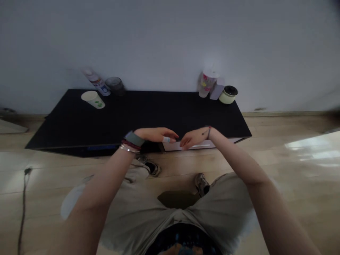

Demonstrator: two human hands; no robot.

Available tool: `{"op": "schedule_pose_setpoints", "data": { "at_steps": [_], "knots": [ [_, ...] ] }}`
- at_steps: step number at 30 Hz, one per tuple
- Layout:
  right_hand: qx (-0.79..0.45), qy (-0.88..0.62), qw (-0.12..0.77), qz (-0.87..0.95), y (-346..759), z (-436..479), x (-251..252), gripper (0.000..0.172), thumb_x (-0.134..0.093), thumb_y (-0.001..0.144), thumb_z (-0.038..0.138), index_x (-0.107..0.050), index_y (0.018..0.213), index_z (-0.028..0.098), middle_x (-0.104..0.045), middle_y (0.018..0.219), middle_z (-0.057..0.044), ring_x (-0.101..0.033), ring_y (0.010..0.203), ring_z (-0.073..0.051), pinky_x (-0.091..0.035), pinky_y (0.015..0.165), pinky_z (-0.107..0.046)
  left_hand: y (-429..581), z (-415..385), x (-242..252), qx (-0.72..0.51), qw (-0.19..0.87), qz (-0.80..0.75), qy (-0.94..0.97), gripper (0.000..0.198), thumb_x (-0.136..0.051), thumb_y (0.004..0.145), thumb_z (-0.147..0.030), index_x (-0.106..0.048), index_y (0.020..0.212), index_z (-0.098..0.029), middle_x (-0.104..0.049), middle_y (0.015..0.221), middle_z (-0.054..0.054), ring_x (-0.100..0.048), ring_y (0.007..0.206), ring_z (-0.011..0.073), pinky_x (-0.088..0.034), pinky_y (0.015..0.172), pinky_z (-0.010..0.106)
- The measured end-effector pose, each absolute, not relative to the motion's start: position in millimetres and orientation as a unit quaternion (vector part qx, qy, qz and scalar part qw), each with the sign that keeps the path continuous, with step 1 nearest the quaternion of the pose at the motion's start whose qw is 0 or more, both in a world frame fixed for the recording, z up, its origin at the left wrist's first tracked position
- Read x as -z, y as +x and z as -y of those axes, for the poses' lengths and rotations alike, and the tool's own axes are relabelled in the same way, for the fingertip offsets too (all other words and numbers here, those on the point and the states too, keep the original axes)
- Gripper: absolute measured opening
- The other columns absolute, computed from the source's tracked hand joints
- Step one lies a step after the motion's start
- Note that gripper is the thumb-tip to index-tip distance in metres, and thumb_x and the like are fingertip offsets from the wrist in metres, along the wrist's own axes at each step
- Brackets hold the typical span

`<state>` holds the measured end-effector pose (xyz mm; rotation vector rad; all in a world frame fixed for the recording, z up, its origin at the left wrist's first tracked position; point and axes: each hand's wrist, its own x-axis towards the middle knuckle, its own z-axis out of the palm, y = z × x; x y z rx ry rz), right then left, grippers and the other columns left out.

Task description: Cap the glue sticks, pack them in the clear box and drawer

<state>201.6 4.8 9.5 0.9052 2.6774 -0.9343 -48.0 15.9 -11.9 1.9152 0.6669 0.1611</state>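
Both my hands hang close together over the front edge of a low black cabinet (79, 124). My left hand (155, 134) points right, palm down, fingers stretched out and together, with a white band on one finger. A watch and bracelets sit on that wrist. My right hand (192, 139) droops from the wrist, fingers loosely curled downward, and I see nothing in it. The fingertips of the two hands nearly touch. A pale drawer front (202, 145) shows just below the right hand.
On the cabinet's back left stand a paper cup (92, 99), a spray bottle (96, 82) and a dark glass (115, 85). At the back right are a clear plastic cup (206, 83), a small card (217, 91) and a pale green jar (228, 94). My knees and shoes are below; a cable (23, 202) lies on the wooden floor at left.
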Motion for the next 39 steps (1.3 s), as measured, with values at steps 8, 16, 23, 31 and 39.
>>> {"op": "schedule_pose_setpoints", "data": {
  "at_steps": [8,16,23,31,39],
  "knots": [
    [0.609,0.183,-0.410,-0.655,207,-28,-71,0.052,-0.052,0.095,0.046,-0.044,0.144,0.030,-0.055,0.078,0.003,-0.048,0.062,-0.011,-0.045,0.057,-0.023,-52,-35,-67,-0.601,0.700,-0.148,0.357,0.034,-0.038,0.103,-0.029,-0.062,0.127,-0.027,-0.034,0.054,-0.008,-0.036,0.041,0.0046,-0.035,0.046,0.015],
    [0.615,0.287,-0.588,-0.440,182,-42,4,0.065,-0.045,0.086,0.029,-0.035,0.150,0.035,-0.019,0.060,0.008,-0.024,0.051,-0.015,-0.030,0.049,-0.024,-27,-41,-5,-0.693,0.675,-0.190,0.169,0.044,-0.039,0.101,-0.021,-0.052,0.141,-0.032,-0.029,0.050,-0.009,-0.033,0.042,0.0069,-0.033,0.047,0.016],
    [0.672,0.224,-0.641,-0.295,183,-33,28,0.076,-0.052,0.078,0.020,-0.037,0.148,0.047,-0.019,0.058,0.008,-0.023,0.050,-0.014,-0.027,0.050,-0.024,-26,-33,14,-0.674,0.711,-0.159,0.118,0.053,-0.039,0.097,-0.017,-0.045,0.148,-0.031,-0.030,0.048,-0.009,-0.033,0.043,0.0084,-0.032,0.048,0.019],
    [0.640,0.275,-0.644,-0.316,185,-35,20,0.076,-0.051,0.077,0.024,-0.036,0.148,0.044,-0.019,0.060,0.007,-0.024,0.052,-0.015,-0.029,0.052,-0.027,-30,-35,11,-0.675,0.706,-0.171,0.129,0.054,-0.037,0.096,-0.018,-0.044,0.148,-0.032,-0.029,0.048,-0.009,-0.032,0.043,0.0088,-0.032,0.048,0.020],
    [0.644,0.231,-0.646,-0.339,187,-35,21,0.079,-0.050,0.076,0.023,-0.033,0.150,0.044,-0.019,0.060,0.007,-0.024,0.052,-0.015,-0.029,0.052,-0.027,-31,-30,11,-0.670,0.704,-0.195,0.135,0.053,-0.039,0.097,-0.021,-0.045,0.148,-0.033,-0.027,0.048,-0.009,-0.032,0.043,0.0094,-0.033,0.048,0.020]
  ]
}}
